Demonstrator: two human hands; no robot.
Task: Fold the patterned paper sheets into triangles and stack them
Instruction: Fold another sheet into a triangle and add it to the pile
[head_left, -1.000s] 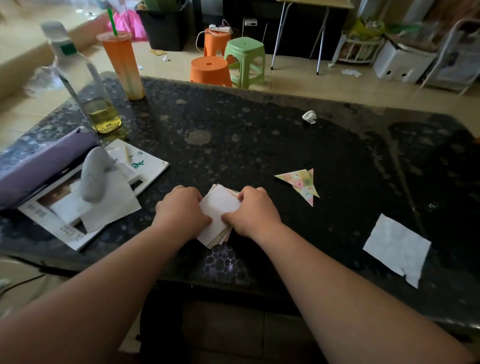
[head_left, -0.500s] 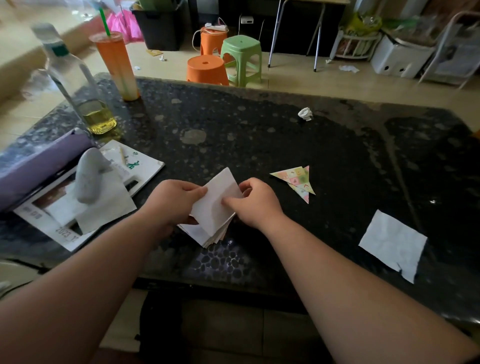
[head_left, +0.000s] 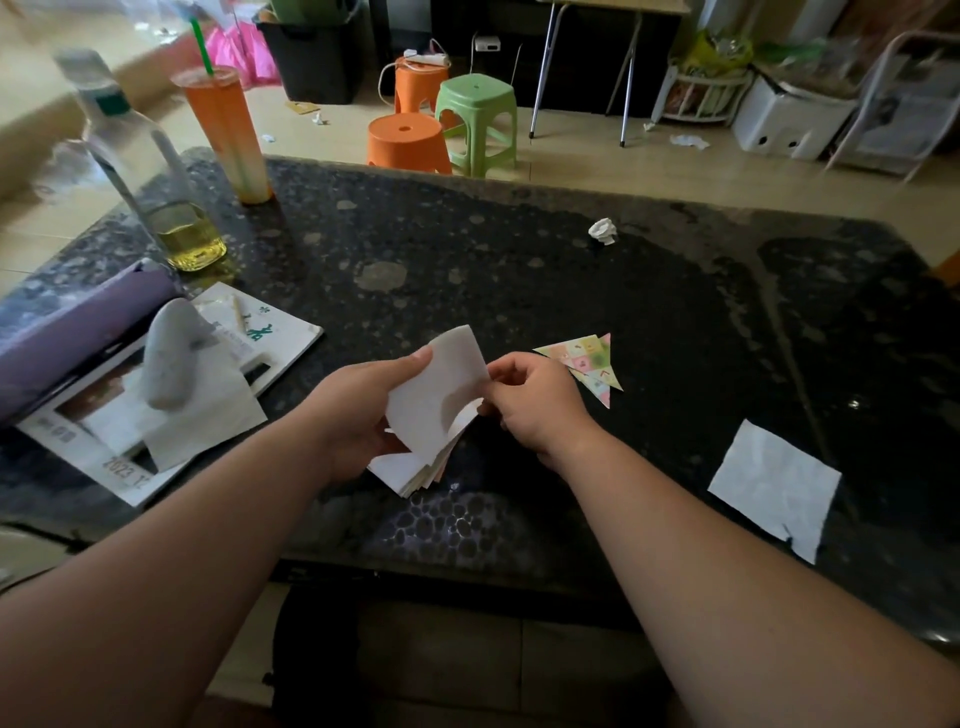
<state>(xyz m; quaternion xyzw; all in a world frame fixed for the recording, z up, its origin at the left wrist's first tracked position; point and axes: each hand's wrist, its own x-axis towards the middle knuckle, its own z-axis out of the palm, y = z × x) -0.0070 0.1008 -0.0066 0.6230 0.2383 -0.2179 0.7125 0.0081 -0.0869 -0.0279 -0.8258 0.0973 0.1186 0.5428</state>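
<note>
The printed booklet (head_left: 291, 340) at the left of the tabletop (head_left: 519, 291) shows "2023 12" near its front edge; its green characters are too blurred to read.

You have a small stack of square paper sheets (head_left: 415, 470), white backs up and edges fanned, tilted near the front edge of the dark speckled desk (head_left: 519, 270). Its top white sheet (head_left: 441, 384) curls upward. To its right, pastel patterned folded paper triangles (head_left: 587, 361) lie flat, overlapping.

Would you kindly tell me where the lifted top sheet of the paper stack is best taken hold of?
Pinch the top sheet at its right edge, coming from the right: that edge curls up clear of the stack, while the left hand holds the left side.
</note>
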